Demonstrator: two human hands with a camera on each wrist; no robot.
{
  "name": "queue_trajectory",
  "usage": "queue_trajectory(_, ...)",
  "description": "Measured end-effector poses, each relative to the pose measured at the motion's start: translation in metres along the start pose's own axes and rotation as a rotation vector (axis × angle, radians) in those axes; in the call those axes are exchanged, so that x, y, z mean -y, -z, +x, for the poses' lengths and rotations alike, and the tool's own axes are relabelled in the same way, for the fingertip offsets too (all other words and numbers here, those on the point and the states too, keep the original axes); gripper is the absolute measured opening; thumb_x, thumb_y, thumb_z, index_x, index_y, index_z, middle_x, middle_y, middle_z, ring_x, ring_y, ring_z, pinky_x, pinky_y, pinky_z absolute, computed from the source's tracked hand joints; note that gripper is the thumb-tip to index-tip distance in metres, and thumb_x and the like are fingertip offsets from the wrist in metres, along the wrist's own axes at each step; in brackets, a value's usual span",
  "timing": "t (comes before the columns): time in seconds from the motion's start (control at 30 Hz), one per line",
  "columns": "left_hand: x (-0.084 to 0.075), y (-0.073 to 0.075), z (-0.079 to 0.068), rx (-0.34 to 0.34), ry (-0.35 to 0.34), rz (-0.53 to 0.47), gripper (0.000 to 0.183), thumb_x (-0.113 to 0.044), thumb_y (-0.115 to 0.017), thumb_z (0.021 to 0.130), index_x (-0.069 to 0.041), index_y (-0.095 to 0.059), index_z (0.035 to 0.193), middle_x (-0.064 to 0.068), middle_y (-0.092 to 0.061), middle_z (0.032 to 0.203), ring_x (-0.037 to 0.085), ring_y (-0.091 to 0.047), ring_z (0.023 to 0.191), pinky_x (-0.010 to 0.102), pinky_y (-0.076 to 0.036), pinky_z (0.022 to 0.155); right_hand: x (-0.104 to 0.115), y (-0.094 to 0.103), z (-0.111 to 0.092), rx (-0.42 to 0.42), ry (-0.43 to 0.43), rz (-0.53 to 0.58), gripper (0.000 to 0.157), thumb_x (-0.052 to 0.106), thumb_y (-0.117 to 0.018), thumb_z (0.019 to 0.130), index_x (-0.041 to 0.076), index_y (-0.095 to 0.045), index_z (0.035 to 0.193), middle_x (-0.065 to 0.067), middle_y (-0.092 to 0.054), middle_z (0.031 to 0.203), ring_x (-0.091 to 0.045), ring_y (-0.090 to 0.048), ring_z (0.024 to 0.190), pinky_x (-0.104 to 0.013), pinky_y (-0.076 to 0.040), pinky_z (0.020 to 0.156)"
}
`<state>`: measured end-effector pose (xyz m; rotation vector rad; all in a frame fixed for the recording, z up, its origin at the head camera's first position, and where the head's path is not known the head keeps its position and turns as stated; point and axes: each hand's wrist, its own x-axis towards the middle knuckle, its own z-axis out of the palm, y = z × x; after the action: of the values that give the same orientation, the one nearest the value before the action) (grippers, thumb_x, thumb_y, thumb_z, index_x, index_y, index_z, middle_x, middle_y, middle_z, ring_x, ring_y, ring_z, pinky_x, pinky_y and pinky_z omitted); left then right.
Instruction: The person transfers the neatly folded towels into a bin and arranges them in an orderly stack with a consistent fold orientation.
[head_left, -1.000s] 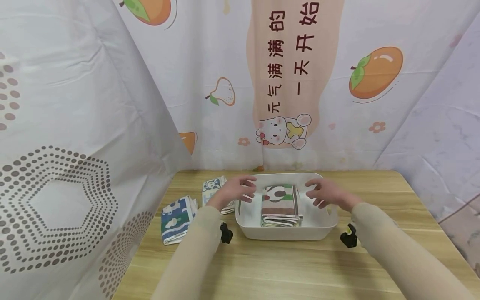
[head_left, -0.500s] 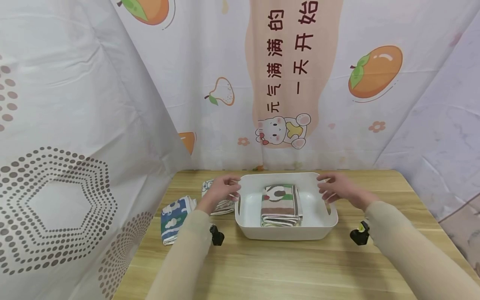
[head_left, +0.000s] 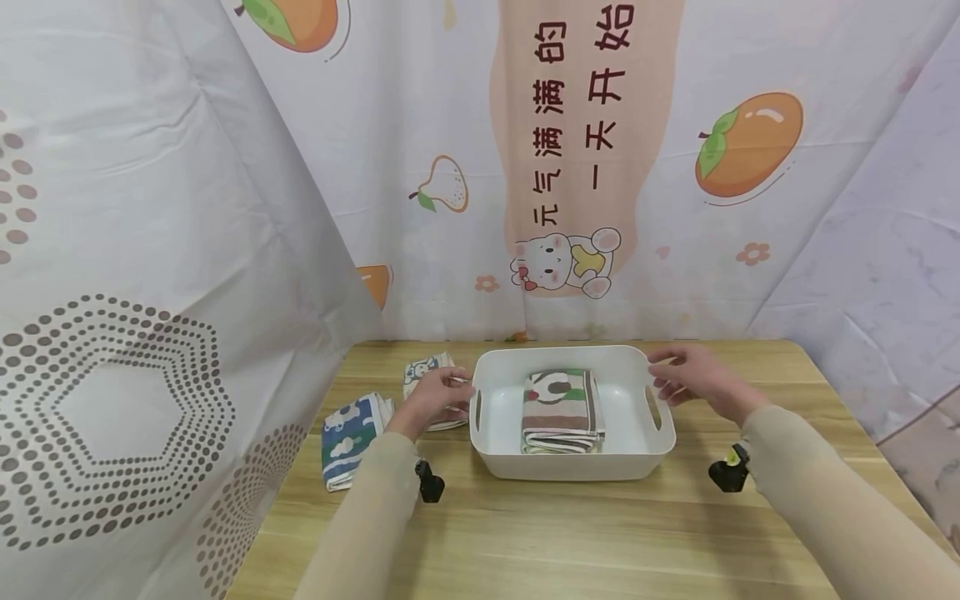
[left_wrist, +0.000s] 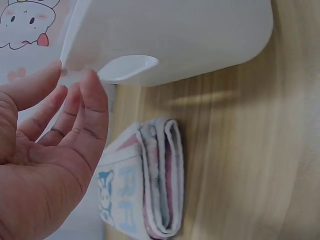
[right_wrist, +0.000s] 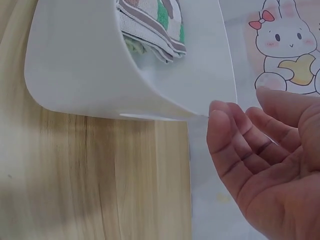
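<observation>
A white plastic basket (head_left: 573, 467) with oval handle holes stands on the table. Inside it lies a folded towel (head_left: 561, 410) with brown, green and white patterning. Just outside the basket's left end, my left hand (head_left: 429, 402) has its fingers loosely bent and nothing in them; in the left wrist view its fingertips are close to the rim by the handle hole. My right hand (head_left: 705, 379) hovers at the right end, relaxed and holding nothing. Its fingertips appear beside the basket corner in the right wrist view; whether they touch I cannot tell.
A folded pale towel with a blue bunny print (left_wrist: 120, 195) lies left of the basket, partly behind my left hand in the head view. Farther left is a folded blue, green and white towel (head_left: 351, 442). A printed curtain (head_left: 450, 250) hangs behind the wooden table (head_left: 555, 542).
Both hands have moved outward from above the basket, the left one leftward and lower, the right one rightward, to its two ends. The basket and towels have stayed in place.
</observation>
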<state>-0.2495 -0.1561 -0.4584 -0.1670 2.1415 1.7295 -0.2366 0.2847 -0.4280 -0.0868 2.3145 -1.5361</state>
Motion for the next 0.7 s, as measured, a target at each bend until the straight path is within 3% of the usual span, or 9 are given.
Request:
queue_trajectory(0.13,0.004,0.000,0.001,0.002,0.011,-0.006,0.044,-0.014,-0.071,0.097,-0.007,-0.060,0.139,0.015,-0.064,0.120,0.027,-0.068,0.095,0.045,-0.060,0.091,-0.003,0.002,-0.002,-0.003,-0.004,-0.002,0.048,0.014,-0.056,0.105,-0.013,-0.043,0.142,-0.016,-0.065,0.098,-0.022,-0.067,0.079,-0.037,-0.061,0.071)
queue_trajectory(0.4,0.008,0.001,0.002,0.019,-0.007,0.008,0.039,-0.016,-0.071,0.098,-0.011,-0.063,0.136,0.015,-0.065,0.122,0.027,-0.068,0.098,0.051,-0.056,0.098,-0.015,0.003,-0.007,0.025,-0.050,-0.030,0.052,0.016,-0.059,0.104,-0.013,-0.042,0.144,-0.018,-0.071,0.108,-0.026,-0.071,0.087,-0.041,-0.062,0.077)
queue_trajectory(0.7,0.009,0.002,0.002,0.028,-0.009,0.009,0.040,-0.017,-0.071,0.098,-0.012,-0.064,0.136,0.013,-0.066,0.120,0.025,-0.069,0.096,0.048,-0.058,0.094,-0.027,-0.002,-0.008,0.063,-0.079,0.016,0.047,0.014,-0.058,0.103,-0.013,-0.046,0.139,-0.010,-0.074,0.096,-0.022,-0.072,0.083,-0.041,-0.062,0.076)
